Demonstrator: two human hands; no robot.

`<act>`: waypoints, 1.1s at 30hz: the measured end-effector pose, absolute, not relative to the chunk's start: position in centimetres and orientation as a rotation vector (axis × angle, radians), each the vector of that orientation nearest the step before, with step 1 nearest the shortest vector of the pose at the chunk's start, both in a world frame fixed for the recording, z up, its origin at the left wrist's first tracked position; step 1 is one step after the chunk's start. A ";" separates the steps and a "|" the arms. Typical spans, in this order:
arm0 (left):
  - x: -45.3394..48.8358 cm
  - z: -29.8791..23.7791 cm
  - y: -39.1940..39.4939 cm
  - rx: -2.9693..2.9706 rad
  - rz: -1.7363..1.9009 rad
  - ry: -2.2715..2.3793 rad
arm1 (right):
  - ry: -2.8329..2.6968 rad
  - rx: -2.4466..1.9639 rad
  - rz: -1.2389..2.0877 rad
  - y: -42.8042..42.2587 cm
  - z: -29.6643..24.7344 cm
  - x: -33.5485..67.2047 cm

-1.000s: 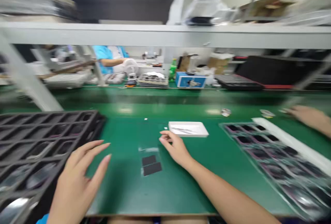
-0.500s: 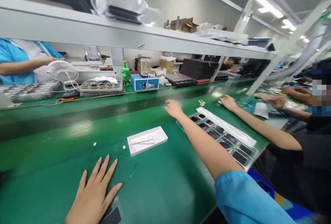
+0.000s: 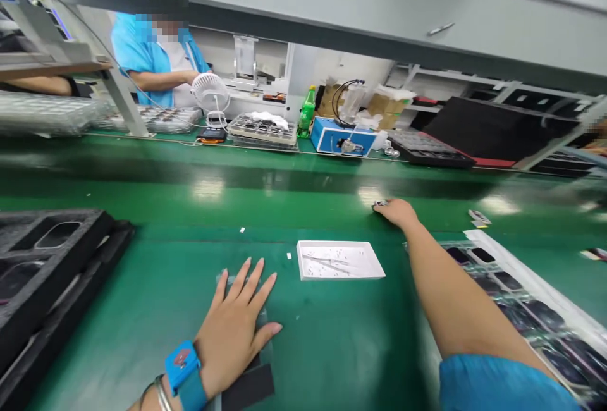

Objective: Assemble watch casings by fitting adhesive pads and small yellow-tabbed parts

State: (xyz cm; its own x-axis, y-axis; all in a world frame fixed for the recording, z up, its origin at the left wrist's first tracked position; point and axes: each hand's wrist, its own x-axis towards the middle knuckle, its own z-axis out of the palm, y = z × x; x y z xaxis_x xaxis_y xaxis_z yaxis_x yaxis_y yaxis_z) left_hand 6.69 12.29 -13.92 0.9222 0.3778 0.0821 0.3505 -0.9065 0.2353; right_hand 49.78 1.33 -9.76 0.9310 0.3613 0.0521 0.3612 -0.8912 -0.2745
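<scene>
Fingers (image 3: 245, 278) of the left hand (image 3: 232, 335) lie spread and released, palm down on a clear plastic bag (image 3: 263, 317), its black pads (image 3: 246, 389) half hidden and cut off below. Past a white tray (image 3: 339, 259) on the green desk (image 3: 332, 341), the outstretched right hand (image 3: 396, 212) covers a small pale scrap (image 3: 380, 203); whether it grips, I cannot tell.

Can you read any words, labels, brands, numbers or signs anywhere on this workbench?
Blue box: white panel, nothing legible.
Green plastic bottle: label too small to read.
Blue wristband: pinkish mark, no readable words.
Nothing here can be read for certain.
</scene>
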 end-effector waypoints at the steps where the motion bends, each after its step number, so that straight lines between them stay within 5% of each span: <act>1: 6.7 -13.9 12.3 2.858 0.194 0.544 | -0.607 -2.765 -0.018 1.9 -9.4 49.1; 7: 6.6 -12.8 13.0 2.662 0.217 0.530 | -0.980 -2.231 -0.211 3.9 -7.2 38.6; 11: 6.2 -11.1 13.2 2.158 0.457 0.471 | -1.307 -1.663 -0.026 3.0 -7.1 27.1; 16: 5.7 -9.5 12.4 1.426 0.387 0.286 | -1.328 -1.577 0.129 1.3 -8.5 17.8; 33: 5.2 -9.2 12.6 1.182 0.354 0.252 | -1.442 -1.384 0.094 0.2 -9.4 18.4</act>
